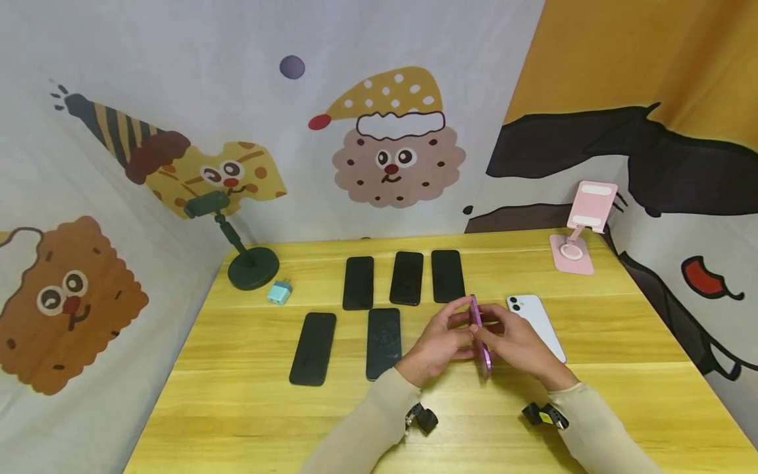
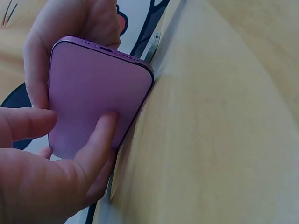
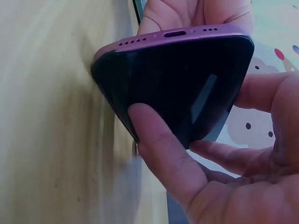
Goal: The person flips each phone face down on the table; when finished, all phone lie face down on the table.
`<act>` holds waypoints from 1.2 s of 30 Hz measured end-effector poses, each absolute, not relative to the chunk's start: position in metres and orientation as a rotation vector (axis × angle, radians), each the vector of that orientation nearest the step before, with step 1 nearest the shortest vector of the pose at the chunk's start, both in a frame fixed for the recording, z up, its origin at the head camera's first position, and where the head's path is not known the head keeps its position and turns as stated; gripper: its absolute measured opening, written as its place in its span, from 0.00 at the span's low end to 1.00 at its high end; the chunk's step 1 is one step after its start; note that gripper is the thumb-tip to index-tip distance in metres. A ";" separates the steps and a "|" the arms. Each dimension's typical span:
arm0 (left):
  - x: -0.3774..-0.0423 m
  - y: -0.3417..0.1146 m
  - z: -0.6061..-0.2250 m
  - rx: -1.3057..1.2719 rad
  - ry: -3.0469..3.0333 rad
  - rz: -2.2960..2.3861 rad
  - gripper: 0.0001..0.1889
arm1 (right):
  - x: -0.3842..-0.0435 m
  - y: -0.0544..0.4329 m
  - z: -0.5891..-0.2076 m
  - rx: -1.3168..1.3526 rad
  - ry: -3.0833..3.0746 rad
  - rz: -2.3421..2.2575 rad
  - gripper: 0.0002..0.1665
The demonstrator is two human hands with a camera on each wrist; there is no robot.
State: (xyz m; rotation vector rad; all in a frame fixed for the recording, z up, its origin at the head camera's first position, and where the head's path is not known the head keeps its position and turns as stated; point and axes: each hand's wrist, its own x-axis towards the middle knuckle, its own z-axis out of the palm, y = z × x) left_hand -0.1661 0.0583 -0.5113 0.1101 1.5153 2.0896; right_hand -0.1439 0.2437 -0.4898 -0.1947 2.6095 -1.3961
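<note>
At the left of your yellow wood-grain table (image 1: 237, 415), a dark green stand (image 1: 253, 268) rises from a round disc base. Just beside it lies a pale blue charger (image 1: 279, 293), a small block with prongs. Next come five slim black slabs with rounded corners: a tilted front phone (image 1: 312, 349), a back phone (image 1: 358, 283), a smudged phone (image 1: 383, 342), a glossy phone (image 1: 406, 278) and a dark phone (image 1: 448, 275).

Your left hand (image 1: 438, 341) grips the purple phone (image 2: 84, 88), thumb pressed on its smooth, satiny back. The phone stands on edge between your hands; you can't tell whether it touches the table. Your right hand (image 1: 516, 342) holds it too, thumb on the shiny dark screen near the long edge.

Past that hand lies a white phone (image 1: 540, 328), smooth back up, round lenses at one corner. Farthest right, a pink stand (image 1: 592, 205) has a flat plate with pale pads.
</note>
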 end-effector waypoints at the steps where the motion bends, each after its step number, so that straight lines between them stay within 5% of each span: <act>1: -0.166 0.058 -0.511 0.112 1.522 2.086 0.36 | -0.144 0.244 -0.491 -0.193 2.607 -1.408 0.34; 11: -0.165 0.057 -0.513 0.043 1.597 2.069 0.27 | -0.146 0.249 -0.495 -0.170 2.636 -1.478 0.28; 36: -0.165 0.035 -0.516 0.064 1.655 2.042 0.37 | -0.146 0.253 -0.491 -0.025 2.359 -1.799 0.32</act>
